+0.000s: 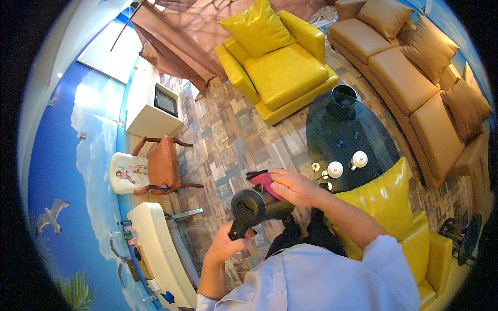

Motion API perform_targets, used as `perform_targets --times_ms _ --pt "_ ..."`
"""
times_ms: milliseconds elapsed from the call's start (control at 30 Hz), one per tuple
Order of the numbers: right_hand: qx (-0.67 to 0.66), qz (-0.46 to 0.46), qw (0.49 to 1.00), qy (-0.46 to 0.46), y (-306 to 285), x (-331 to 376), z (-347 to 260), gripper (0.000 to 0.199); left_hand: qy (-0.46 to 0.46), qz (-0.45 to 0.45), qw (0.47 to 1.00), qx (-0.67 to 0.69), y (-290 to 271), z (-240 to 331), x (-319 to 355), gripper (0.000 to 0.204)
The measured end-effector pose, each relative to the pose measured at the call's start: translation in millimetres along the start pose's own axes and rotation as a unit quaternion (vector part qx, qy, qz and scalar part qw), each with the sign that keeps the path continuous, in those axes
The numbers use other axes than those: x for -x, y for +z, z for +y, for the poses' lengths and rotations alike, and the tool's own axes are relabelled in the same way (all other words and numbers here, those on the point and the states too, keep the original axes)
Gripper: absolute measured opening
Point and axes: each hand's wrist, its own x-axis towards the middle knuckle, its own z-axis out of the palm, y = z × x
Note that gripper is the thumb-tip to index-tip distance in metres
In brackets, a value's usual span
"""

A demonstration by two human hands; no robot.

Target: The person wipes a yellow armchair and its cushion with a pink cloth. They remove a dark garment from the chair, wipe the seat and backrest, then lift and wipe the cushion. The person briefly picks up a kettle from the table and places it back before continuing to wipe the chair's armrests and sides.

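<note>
I see the black kettle held in the air, the left hand closed around its handle; the right hand grips a pink cloth at its side. Wiping seems unfinished; how much remains, I cannot tell.

Brown sofa near dark table; yellow armchair.

Kettle, pink cloth in hands

You are gripping with your left hand, standing your left forearm steeply below it, slanting your right forearm up and leftward, turning your right hand back-upward, pointing its fingers leftward.
</note>
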Motion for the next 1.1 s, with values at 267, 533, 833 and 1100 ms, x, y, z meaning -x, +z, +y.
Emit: perform_targets --times_ms 267,533,833,1100 --pt "-0.168 -0.325 0.916 0.164 -10.6 -37.0 52.6 0.042 -0.024 -0.087 0.996 0.014 -1.8 9.3 14.9 0.029" --pt "-0.51 -0.326 0.75 0.266 -4.2 -20.5 87.7 0.043 0.0 -0.035 0.995 0.097 29.1 41.5 33.2 0.029" --pt "-0.76 -0.059 0.608 0.221 61.2 10.1 52.9 0.045 0.062 -0.079 0.952 0.29 37.7 8.9 18.4 0.025" --pt "-0.801 0.063 0.57 0.172 118.4 35.2 84.2 0.05 0.118 0.027 0.98 0.158 56.8 12.2 -7.1 0.018"
